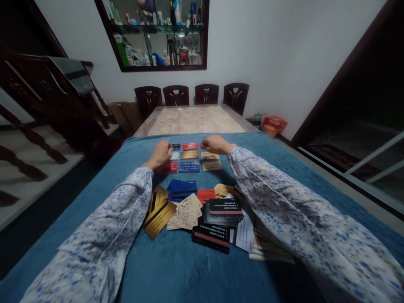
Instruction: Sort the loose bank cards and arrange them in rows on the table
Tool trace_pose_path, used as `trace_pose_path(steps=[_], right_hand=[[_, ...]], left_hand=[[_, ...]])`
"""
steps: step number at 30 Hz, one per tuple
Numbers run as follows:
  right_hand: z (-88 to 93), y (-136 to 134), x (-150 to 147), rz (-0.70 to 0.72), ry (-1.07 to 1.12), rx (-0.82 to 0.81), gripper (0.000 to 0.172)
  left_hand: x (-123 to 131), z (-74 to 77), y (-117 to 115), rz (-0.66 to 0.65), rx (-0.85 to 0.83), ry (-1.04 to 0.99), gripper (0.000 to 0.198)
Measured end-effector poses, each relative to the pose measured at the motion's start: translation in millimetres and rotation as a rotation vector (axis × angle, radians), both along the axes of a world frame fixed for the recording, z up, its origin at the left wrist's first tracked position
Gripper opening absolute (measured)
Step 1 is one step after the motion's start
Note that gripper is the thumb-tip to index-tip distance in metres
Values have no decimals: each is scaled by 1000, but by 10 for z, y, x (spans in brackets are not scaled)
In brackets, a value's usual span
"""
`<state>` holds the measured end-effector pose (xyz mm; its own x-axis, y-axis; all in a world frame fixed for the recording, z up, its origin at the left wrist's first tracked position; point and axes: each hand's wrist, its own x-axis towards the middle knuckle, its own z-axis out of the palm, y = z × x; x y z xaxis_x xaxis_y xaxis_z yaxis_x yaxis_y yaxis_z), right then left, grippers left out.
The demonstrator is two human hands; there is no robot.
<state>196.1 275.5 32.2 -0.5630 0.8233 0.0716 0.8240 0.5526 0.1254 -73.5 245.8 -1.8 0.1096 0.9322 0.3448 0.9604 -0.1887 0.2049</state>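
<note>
My left hand (pixel 160 155) is closed at the left side of a grid of cards, its fingertips by a black card (pixel 176 147) and a white card (pixel 174 156). My right hand (pixel 216 144) is closed at the grid's top right corner, above a gold card (pixel 210 156); what its fingers hold, if anything, is hidden. Between the hands lie a red card (pixel 190 146), another gold card (pixel 190 155) and a blue card (pixel 189 167). A second red card (pixel 169 168) lies below my left wrist, a beige card (pixel 212 166) at lower right.
Nearer me are loose piles: dark blue cards (pixel 182 188), gold striped cards (pixel 160 213), fanned cream cards (pixel 186 212) and black cards (pixel 225 207). A blue cloth (pixel 151 269) covers the near table. Beyond it are a bare tabletop (pixel 192 118) and several chairs (pixel 206 93).
</note>
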Motion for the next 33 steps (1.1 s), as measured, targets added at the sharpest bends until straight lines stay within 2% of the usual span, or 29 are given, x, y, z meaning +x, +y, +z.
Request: trace_pose_path(steps=[5, 12, 27, 33], right_hand=[[-8, -128, 203, 1, 7, 9, 43], [-9, -379, 479, -1, -5, 32, 39], [-94, -848, 1027, -56, 5, 6, 34], [-216, -965, 1219, -87, 15, -8, 30]], left_hand=[[168, -15, -148, -18, 18, 26, 13], [458, -32, -365, -69, 7, -37, 11], [1259, -166, -704, -378, 34, -145, 15], [1584, -257, -788, -469, -10, -158, 19]])
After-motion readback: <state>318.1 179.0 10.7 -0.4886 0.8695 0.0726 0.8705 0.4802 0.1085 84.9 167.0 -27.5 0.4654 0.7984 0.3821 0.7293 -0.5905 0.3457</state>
